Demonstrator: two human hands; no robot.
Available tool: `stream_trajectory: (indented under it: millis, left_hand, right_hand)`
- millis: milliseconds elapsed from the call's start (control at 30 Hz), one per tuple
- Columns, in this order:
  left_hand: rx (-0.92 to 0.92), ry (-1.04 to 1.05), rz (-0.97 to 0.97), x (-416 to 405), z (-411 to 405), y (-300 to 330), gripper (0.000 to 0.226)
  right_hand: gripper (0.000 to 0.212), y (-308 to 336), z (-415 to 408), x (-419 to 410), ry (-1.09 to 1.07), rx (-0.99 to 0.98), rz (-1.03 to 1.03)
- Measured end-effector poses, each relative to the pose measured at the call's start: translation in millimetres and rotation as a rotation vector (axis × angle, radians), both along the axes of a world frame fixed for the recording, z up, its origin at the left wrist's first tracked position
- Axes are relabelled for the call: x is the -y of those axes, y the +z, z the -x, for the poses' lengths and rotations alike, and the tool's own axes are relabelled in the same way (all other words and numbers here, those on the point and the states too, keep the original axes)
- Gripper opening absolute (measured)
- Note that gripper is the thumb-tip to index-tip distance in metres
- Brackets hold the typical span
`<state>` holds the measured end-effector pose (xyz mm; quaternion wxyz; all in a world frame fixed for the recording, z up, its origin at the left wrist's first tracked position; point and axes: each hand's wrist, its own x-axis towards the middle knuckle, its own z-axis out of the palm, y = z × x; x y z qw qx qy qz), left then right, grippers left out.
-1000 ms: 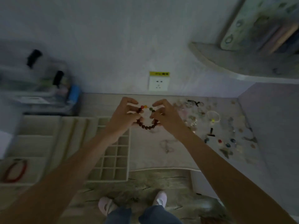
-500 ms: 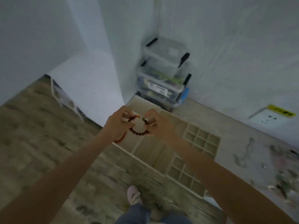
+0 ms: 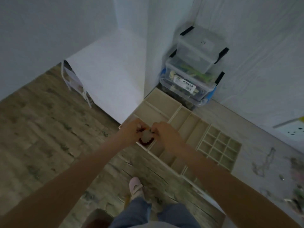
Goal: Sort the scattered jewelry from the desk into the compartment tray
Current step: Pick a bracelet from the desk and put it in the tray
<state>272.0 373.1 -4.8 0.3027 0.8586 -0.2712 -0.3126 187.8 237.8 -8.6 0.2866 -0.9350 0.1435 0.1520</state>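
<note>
Basically left hand [image 3: 131, 133] and right hand [image 3: 164, 134] both pinch the dark round-bead bracelet [image 3: 145, 142] over the near-left corner of the beige compartment tray [image 3: 189, 122], so a loose release risks the slick beads dropping off its rim onto the wood-grain floor [image 3: 49, 129]

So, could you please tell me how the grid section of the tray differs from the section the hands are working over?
The grid section is split into many small square cells, while the near-left section has a few large open compartments. The grid section sits clear of both hands; over the near-left section the left hand and right hand hold a dark beaded bracelet. Both sections are beige, and their visible compartments look empty.
</note>
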Motion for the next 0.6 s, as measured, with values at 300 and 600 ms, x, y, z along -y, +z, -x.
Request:
stream_trajectory:
  millis: [300, 600]
  left_hand:
    - [0.255, -0.279, -0.123, -4.8, -1.3, -14.1, 0.029]
    - [0.503, -0.361, -0.148, -17.4, 2.3, -13.0, 0.036]
  right_hand:
    - [0.025, -7.8, -1.9, 0.9, 0.126, -0.023, 0.251]
    - [0.024, -10.2, -3.6, -0.2, 0.182, -0.038, 0.328]
